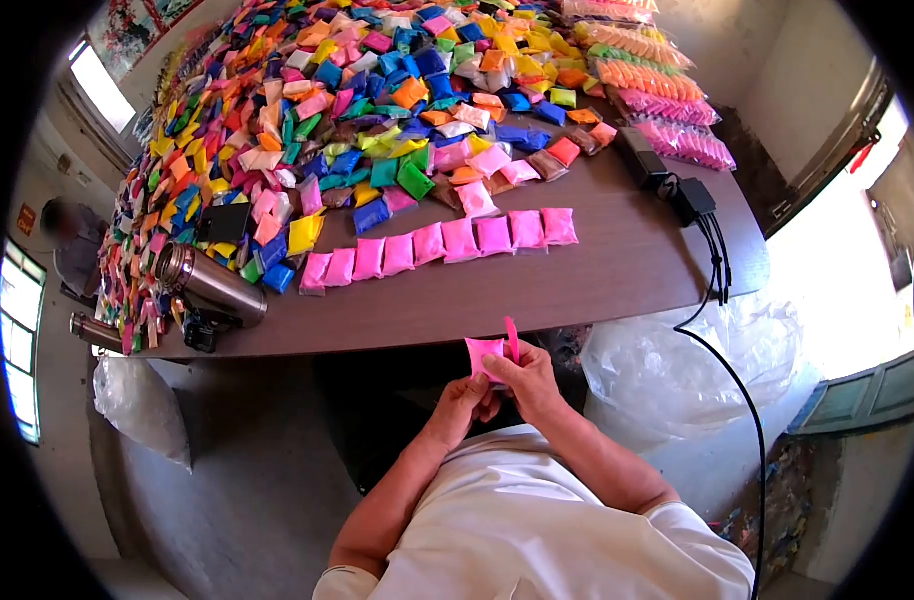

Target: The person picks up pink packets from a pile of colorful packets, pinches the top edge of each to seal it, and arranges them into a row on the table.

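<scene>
In front of my body, just off the table's near edge, both hands are closed on a small pink packet [484, 352]. My left hand [461, 402] pinches its lower left corner. My right hand [529, 380] has its thumb lying across the packet's lower part. A narrow pink strip [511, 338] sticks up from between the right hand's fingers, its lower end hidden. Beyond the hands, a row of similar pink packets [399, 252] lies side by side on the brown table [377, 310], with another pink packet [477, 199] just behind it.
A huge heap of coloured packets [327, 110] covers the table's back and left. A steel flask [212, 282] lies on the left. Bundled bags [667, 105] and a black box with cables [693, 202] sit right. Clear plastic bags [667, 370] rest below; a person [77, 245] is far left.
</scene>
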A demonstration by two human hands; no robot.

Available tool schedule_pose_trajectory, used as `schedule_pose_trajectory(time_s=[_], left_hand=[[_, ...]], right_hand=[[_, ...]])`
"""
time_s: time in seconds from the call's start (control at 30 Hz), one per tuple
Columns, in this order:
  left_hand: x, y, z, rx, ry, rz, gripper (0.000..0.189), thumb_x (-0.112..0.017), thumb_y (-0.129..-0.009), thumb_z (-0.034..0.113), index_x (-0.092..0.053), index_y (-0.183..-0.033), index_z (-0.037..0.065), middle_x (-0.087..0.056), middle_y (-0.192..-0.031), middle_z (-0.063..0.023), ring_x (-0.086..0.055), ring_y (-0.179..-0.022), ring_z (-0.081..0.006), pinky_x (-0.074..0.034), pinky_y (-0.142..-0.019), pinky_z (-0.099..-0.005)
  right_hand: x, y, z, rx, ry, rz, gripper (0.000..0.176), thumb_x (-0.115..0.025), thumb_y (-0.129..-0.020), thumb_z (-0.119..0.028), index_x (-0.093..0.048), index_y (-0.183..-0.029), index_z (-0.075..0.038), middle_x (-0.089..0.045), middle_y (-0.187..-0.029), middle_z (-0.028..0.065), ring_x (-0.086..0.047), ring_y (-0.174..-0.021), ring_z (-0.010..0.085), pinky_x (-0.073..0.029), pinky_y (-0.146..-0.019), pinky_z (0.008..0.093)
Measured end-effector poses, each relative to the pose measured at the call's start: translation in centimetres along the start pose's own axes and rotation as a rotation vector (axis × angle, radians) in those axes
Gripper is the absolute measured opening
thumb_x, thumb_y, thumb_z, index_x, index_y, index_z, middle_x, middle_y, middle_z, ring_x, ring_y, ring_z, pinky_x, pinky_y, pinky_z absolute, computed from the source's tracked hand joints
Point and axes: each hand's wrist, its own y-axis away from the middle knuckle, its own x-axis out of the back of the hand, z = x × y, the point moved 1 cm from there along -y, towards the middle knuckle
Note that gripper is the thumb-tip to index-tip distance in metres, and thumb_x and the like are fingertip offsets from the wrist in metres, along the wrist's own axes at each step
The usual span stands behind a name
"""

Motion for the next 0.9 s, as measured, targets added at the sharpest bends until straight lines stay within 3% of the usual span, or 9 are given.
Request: schedule_pose_trajectory(time_s=[0.23, 0.43, 0.5, 0.63, 0.77, 0.83, 0.9], left_hand=[[0.2, 0.2, 0.0, -0.012, 0.038, 0.004, 0.038, -0.056, -0.089, 0.046, -0.062, -0.082, 0.009, -0.054, -0.068, -0.0003, -0.048, -0.061, -0.0092, -0.037, -0.056, -0.0224], [0.4, 0.2, -0.1, -0.015, 0.119, 0.027, 0.037, -0.057, -0.089, 0.045, -0.062, -0.083, 0.009, -0.055, -0.075, -0.0001, -0.049, -0.068, -0.0102, -0.039, -0.061, -0.0242], [0.2, 0.4, 0.0, -0.029, 0.143, -0.025, 0.037, -0.056, -0.088, 0.046, -0.059, -0.078, 0.010, -0.055, -0.074, -0.0006, -0.050, -0.068, -0.0121, -0.039, -0.061, -0.0250], [0.1, 0.4, -0.1, 0.012, 0.180, -0.175, 0.041, -0.056, -0.087, 0.049, -0.054, -0.073, 0.011, -0.053, -0.072, -0.0014, -0.050, -0.066, -0.0139, -0.040, -0.059, -0.0253], [0.2, 0.6, -0.1, 0.077, 0.255, -0.207, 0.043, -0.056, -0.086, 0.050, -0.052, -0.071, 0.010, -0.054, -0.068, -0.0041, -0.050, -0.061, -0.0145, -0.039, -0.057, -0.0242], [0.1, 0.7, 0.1, 0.103, 0.269, -0.239, 0.043, -0.057, -0.086, 0.050, -0.053, -0.072, 0.010, -0.055, -0.067, -0.0049, -0.050, -0.060, -0.0145, -0.038, -0.056, -0.0237], [-0.4, 1.0, 0.4, 0.132, 0.285, -0.260, 0.040, -0.058, -0.086, 0.048, -0.054, -0.072, 0.010, -0.056, -0.066, -0.0063, -0.050, -0.059, -0.0148, -0.038, -0.056, -0.0242]], right_hand=[[0.3, 0.3, 0.6, 0.004, 0.017, 0.040, 0.015, -0.069, -0.083, -0.015, -0.062, -0.088, -0.004, -0.064, -0.075, 0.0035, -0.059, -0.059, 0.0099, -0.046, -0.047, 0.0224], [-0.6, 1.3, -1.1, -0.108, 0.009, 0.092, 0.014, -0.063, -0.087, -0.020, -0.061, -0.091, -0.007, -0.054, -0.063, -0.0030, -0.044, -0.046, 0.0044, -0.030, -0.040, 0.0194], [0.5, 1.0, -0.9, -0.292, -0.328, -0.017, 0.015, -0.058, -0.090, -0.023, -0.059, -0.090, -0.009, -0.044, -0.057, -0.0052, -0.034, -0.043, 0.0031, -0.023, -0.039, 0.0191], [0.8, 0.2, -1.0, -0.290, -0.129, -0.166, 0.028, -0.059, -0.090, -0.036, -0.059, -0.092, -0.008, -0.039, -0.057, -0.0065, -0.032, -0.044, 0.0027, -0.023, -0.040, 0.0186], [1.2, 0.2, -1.4, -0.416, -0.182, -0.276, 0.030, -0.060, -0.089, -0.036, -0.061, -0.095, -0.007, -0.040, -0.057, -0.0067, -0.031, -0.044, 0.0029, -0.023, -0.041, 0.0182], [1.5, 0.0, -1.2, -0.456, -0.218, -0.424, 0.023, -0.061, -0.090, -0.031, -0.061, -0.095, -0.009, -0.045, -0.061, -0.0068, -0.034, -0.046, 0.0026, -0.023, -0.041, 0.0179], [1.8, 0.0, -0.7, -0.398, -0.222, -0.444, 0.023, -0.062, -0.089, -0.030, -0.061, -0.096, -0.008, -0.048, -0.063, -0.0062, -0.035, -0.047, 0.0027, -0.023, -0.042, 0.0178]])
